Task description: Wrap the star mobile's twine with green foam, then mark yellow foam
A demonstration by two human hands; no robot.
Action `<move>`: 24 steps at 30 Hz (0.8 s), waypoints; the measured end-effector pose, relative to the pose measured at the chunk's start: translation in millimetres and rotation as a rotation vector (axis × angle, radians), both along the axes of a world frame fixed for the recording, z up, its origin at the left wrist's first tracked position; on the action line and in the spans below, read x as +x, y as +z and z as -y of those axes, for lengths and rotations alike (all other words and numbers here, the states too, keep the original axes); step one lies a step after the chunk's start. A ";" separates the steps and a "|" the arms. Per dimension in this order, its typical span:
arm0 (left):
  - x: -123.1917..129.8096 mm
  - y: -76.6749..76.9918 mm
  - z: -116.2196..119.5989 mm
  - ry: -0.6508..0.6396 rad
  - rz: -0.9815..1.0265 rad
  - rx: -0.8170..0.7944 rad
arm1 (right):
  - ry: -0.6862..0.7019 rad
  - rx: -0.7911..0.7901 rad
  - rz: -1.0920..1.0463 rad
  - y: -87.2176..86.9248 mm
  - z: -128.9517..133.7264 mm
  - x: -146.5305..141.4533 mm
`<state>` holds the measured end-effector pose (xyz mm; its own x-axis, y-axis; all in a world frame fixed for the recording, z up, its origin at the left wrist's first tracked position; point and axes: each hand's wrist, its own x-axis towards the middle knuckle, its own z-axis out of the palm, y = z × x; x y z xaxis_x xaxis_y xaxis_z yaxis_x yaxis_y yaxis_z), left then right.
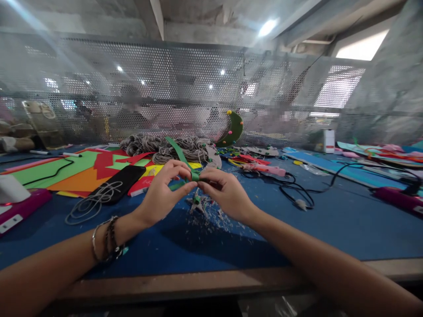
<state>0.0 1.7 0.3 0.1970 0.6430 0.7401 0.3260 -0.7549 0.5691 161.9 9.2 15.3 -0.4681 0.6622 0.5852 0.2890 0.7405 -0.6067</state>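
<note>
My left hand (165,189) and right hand (229,191) both pinch the green ribbon (180,155), fingers closed on it, above the blue table (264,237) and the grey star (197,203); paper scraps lie around the star

This is a craft workshop, set in a raw, industrial-looking room. A long blue-topped worktable with a bare brown front edge (297,240) spans the lower frame, strewn with making supplies: bright sheets of red, green and orange material (72,169) at left, bundles of grey cord (145,144) near the centre, and a pink-handled corded tool (264,169) right of centre. Purple power strips (398,199) lie at the left and right edges. A dark green crescent dotted with coloured balls (236,127) stands behind the cord. Across the middle runs a grey perforated metal screen (148,83); above it, bare concrete beams (198,22) cross the ceiling.
</note>
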 end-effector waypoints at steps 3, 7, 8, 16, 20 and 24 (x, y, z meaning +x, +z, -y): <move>-1.3 0.6 -0.9 -0.058 0.068 -0.075 | 0.001 -0.074 -0.053 3.6 -1.3 2.4; -1.7 2.2 -0.4 -0.072 0.096 -0.124 | 0.009 -0.237 -0.157 4.3 -4.2 2.7; -1.3 2.3 0.0 -0.078 0.099 -0.129 | 0.020 -0.280 -0.196 3.5 -4.6 1.9; 1.9 -1.0 2.6 -0.111 0.084 -0.174 | 0.142 -0.371 -0.354 -2.9 -2.4 -2.5; 1.1 -1.4 3.6 -0.069 0.091 -0.160 | 0.126 -0.362 -0.285 -1.9 0.4 -3.4; 0.7 -1.3 3.1 -0.035 0.101 -0.159 | 0.139 -0.401 -0.299 -3.8 2.1 -5.4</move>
<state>0.7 -1.4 -1.1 0.1513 0.7476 0.6467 0.2365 -0.6626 0.7106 156.5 7.1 11.5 -0.4185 0.8054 0.4197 -0.0251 0.4517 -0.8918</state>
